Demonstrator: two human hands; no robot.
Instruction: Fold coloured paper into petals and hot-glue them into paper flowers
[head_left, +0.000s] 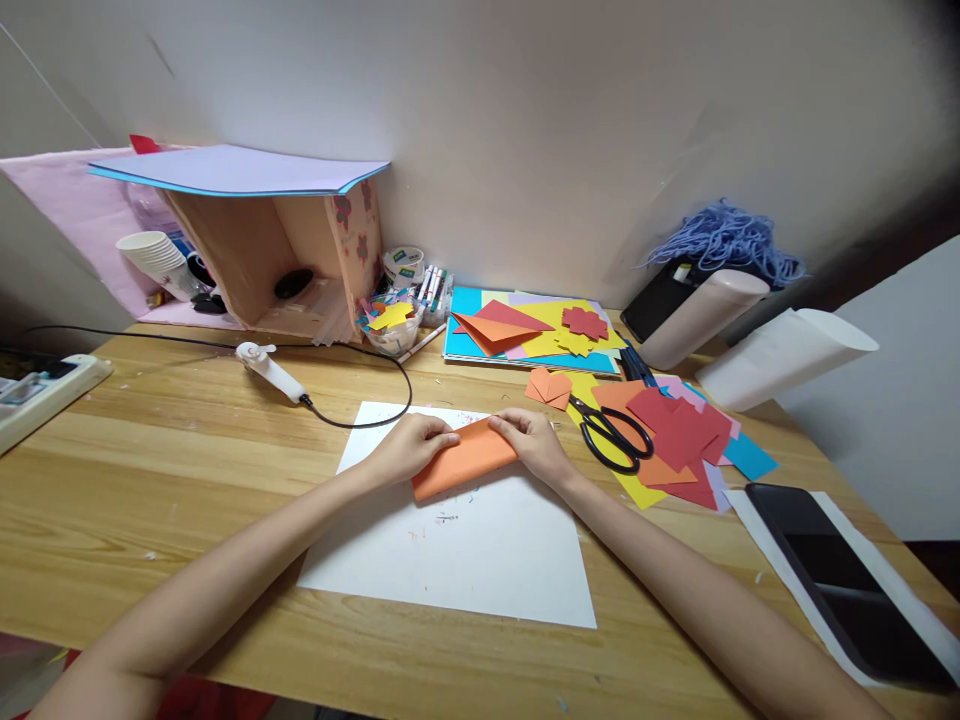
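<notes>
Folding at the bench (187, 480)

A white sheet (450, 570) covers the lower middle of the frame. Above it, near the centre, is the orange paper (466, 464), apparently doubled over. The left hand (411, 446) grips its upper left edge and the right hand (531, 442) its upper right corner, fingers (448, 440) narrow, pinching the paper. The step looks like lining up a fold; the next move calls for even edges and firm pressure along the crease.

One view, from the person's head. Faces forward and down over the table (172, 460) to the wall (517, 150) behind. Wide field: left hand (411, 446) and right hand (534, 442) mid-frame, fairly close; table's front edge at lower left.
</notes>
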